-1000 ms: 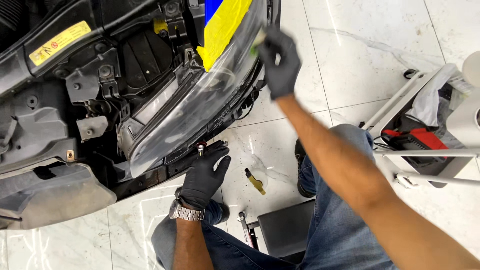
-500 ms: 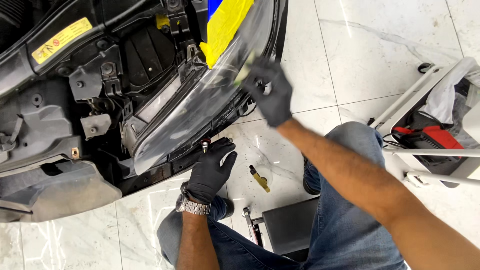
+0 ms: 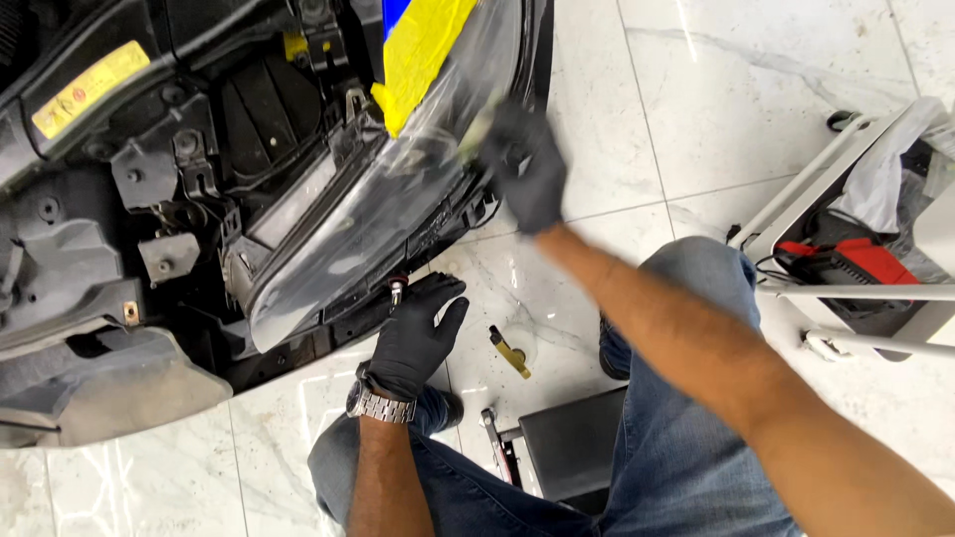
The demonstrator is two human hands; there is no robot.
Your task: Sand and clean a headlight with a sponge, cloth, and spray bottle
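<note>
Pressing a small pale pad [image 3: 480, 124] onto the headlight lens [image 3: 368, 214], right hand [image 3: 525, 164] is blurred, fingers curled on it. Left hand [image 3: 416, 333] lies flat and spread below the lens's lower edge. Lens's long axis runs from lower left to upper right; right hand is nearer the yellow tape [image 3: 423, 55].

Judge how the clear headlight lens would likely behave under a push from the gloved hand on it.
The headlight lens looks like rigid moulded plastic seated in the car's front, so it probably holds firm rather than flexing. Its glossy, reflective curve suggests the right hand could slide across it easily. The surface may scratch; yellow masking tape covers the panel beside it. The left hand rests below.
</note>
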